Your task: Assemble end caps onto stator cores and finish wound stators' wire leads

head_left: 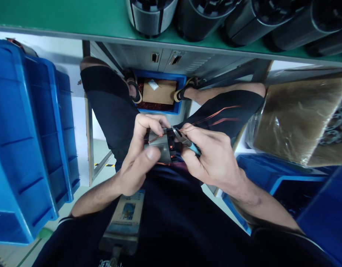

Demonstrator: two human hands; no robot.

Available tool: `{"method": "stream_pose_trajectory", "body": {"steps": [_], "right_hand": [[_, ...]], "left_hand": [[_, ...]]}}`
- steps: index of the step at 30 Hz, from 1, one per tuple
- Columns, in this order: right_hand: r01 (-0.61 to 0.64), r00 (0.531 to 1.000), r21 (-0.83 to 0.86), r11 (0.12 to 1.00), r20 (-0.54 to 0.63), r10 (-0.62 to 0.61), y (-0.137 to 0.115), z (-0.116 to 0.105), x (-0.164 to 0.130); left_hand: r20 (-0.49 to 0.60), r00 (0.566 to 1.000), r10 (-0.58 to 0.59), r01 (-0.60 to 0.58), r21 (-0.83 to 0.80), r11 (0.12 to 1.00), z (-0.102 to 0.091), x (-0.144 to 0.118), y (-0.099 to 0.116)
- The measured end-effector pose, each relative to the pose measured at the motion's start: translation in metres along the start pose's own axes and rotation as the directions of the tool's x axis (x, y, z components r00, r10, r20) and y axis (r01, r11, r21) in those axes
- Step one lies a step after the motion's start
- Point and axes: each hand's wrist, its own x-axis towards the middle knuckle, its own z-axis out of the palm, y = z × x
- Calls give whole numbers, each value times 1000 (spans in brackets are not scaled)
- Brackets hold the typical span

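Note:
Above my lap, my left hand (143, 154) is closed around a motor stator (161, 148), a dark metal core with copper windings showing at its right end. Its thumb lies along the near side of the core. My right hand (211, 152) grips a pair of cutting pliers (186, 140) with light blue handles. The pliers' jaws are at the stator's upper right edge, among thin copper wires. Loose copper wires (221, 120) trail from there to the upper right, over my right thigh. Whether the jaws are closed on a wire cannot be made out.
Several dark cylindrical cores (152, 16) stand on the green bench (62, 16) ahead. Stacked blue bins (34, 141) are at the left. A plastic-wrapped carton (296, 118) and a blue bin (260, 172) sit at the right. Between my feet lies a blue tray (159, 74) holding cardboard.

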Motion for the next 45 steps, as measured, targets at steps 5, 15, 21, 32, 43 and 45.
{"method": "stream_pose_trajectory", "body": {"steps": [5,15,21,32,43,45], "right_hand": [[-7,999,-149,989,41,13,-3,3,2],[-61,979,99,993,202,40,10,-3,13],[-130,975,135,982,200,101,19,1,16],[22,994,-107,994,113,-10,10,-10,-3],[100,995,-166,981,16,-99,0,-7,-4],[75,997,-147,986,7,-75,0,-5,-6]], "left_hand": [[-176,950,-258,204,-277,939,17,1,5],[-218,892,-395,294,-383,875,18,2,6],[-143,907,-395,303,-429,851,16,3,9],[-81,962,-260,228,-284,931,11,-4,4],[-136,952,-275,255,-148,956,14,-11,7],[-147,950,-276,256,-143,956,16,-11,5]]}}
